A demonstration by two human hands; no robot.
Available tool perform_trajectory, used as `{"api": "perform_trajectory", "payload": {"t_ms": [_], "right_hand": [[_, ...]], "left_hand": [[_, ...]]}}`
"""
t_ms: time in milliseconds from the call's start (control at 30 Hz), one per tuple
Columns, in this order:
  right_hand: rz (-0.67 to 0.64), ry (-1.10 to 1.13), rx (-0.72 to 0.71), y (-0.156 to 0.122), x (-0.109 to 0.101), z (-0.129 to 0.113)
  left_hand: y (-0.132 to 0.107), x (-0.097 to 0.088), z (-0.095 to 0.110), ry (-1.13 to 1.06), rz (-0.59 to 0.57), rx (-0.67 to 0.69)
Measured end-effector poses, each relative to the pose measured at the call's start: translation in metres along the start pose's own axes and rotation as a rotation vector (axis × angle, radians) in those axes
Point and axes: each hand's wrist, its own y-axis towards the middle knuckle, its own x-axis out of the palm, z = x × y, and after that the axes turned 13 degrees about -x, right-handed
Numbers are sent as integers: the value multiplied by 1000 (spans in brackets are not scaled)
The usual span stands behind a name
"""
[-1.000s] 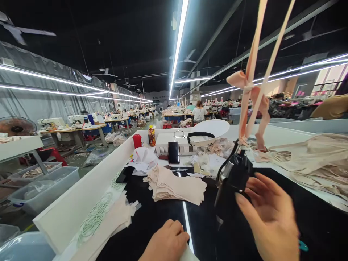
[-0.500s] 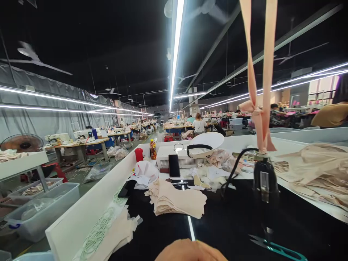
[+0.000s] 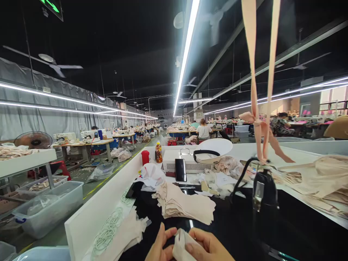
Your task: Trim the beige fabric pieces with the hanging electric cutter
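At the bottom centre, my right hand [image 3: 210, 248] pinches a folded piece of pale beige fabric [image 3: 181, 243] between thumb and fingers. My left hand [image 3: 159, 248] is just left of it, thumb raised and apart from the index finger. Its lower fingers come up against the fabric's left edge. Beyond the hands, a stack of beige cut fabric pieces [image 3: 185, 203] lies on the black tabletop [image 3: 231, 228]. More pale pieces [image 3: 127, 232] lie to the left, beside loops of light green cord [image 3: 107, 228]. Teal-handled thread snips [image 3: 285, 256] are partly cut off at the bottom right.
A black device [image 3: 265, 190] with a cable hangs from knotted pink fabric strips [image 3: 257, 123]. At the back stand a white box [image 3: 174, 159], a phone [image 3: 181, 170], a bottle [image 3: 158, 152] and a white visor [image 3: 214, 149]. Beige fabric [image 3: 320, 177] is heaped right; a white side wall [image 3: 100, 197] runs left.
The view has shifted slightly left and up. Both hands and the folded fabric now show, where only part of a hand was visible. The thread snips sit lower in view.
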Motion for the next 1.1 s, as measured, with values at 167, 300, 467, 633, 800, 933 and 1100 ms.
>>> {"api": "perform_trajectory", "payload": {"t_ms": [167, 300, 467, 633, 800, 933, 1100], "right_hand": [[-112, -123, -27, 14, 4, -8], [-107, -164, -41, 22, 5, -7], [-50, -220, -39, 29, -3, 1], [72, -378, -1, 30, -15, 15], [292, -540, -10, 39, -45, 28], [464, -657, -51, 57, -84, 29], [516, -811, -95, 75, -114, 33]], "left_hand": [[14, -14, 3, 168, 15, 153], [18, -25, 14, 181, 26, 174], [17, -30, 25, 153, 53, 212], [15, -25, 49, 229, 149, 284], [36, -13, 95, 348, 195, 358], [73, 1, 128, 463, 238, 391], [124, 6, 133, 621, 374, 366]]}}
